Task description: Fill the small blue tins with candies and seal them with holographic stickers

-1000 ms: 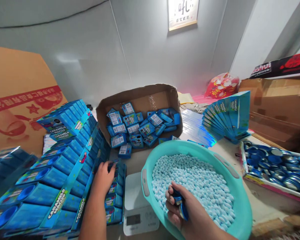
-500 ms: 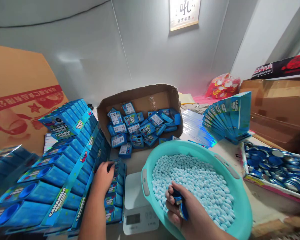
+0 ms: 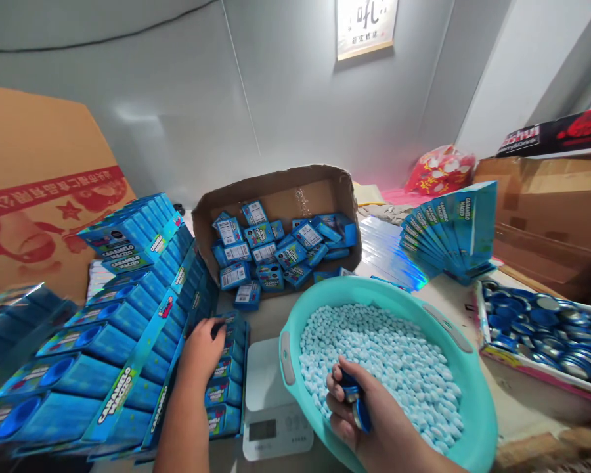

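Observation:
My left hand (image 3: 203,348) reaches down at the far part of a row of small blue candy boxes (image 3: 224,391) standing in a tray. Its fingers are bent around something dark that I cannot make out, and the fingertips are partly hidden. Over the near side of a turquoise basin (image 3: 480,394), my right hand (image 3: 357,407) is closed on several blue metal lids (image 3: 360,415). Pale blue candies (image 3: 384,355) fill the basin below it. Between the tray and the basin lies a white kitchen scale (image 3: 278,430).
Stacked display trays of blue boxes (image 3: 123,328) rise at the left. Behind, a cardboard carton (image 3: 320,190) on its side holds loose blue boxes (image 3: 270,253). Fanned blue cardboard sheets (image 3: 453,223) and a shallow box of blue lids (image 3: 546,325) are at the right.
Both hands keep nearly the same place and grip. The whole view shifts very slightly.

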Demonstrator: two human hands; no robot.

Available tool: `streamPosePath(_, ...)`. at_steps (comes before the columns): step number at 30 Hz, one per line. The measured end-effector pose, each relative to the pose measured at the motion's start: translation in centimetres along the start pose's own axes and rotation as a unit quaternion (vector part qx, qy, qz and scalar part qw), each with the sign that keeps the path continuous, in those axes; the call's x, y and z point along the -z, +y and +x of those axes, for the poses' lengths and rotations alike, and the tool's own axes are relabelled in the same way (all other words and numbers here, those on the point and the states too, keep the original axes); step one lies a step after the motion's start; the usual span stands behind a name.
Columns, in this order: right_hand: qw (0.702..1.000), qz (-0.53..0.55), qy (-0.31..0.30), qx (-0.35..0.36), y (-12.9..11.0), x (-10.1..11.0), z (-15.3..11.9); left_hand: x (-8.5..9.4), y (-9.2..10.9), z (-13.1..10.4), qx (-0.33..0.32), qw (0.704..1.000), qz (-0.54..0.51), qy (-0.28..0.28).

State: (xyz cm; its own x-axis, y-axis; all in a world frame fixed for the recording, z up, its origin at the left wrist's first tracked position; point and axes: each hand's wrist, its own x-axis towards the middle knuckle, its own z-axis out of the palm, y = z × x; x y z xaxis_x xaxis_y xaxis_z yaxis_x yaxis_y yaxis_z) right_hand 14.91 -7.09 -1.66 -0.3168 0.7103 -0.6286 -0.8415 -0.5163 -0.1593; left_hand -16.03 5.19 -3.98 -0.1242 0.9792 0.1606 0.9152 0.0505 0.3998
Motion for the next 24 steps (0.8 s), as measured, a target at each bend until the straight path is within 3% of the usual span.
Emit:
streamPosePath(19,1.000,-0.005,0.006,0.002,-0.2,-0.4,-0.3,-0.7,-0.9,0.3,-0.001,1.000,-0.020,0.019)
streamPosePath(24,0.999,-0.002,0.035,-0.013,-0.4,-0.6,-0.6,-0.9,-1.1,0.3,-0.012,0.999,-0.031,0.022)
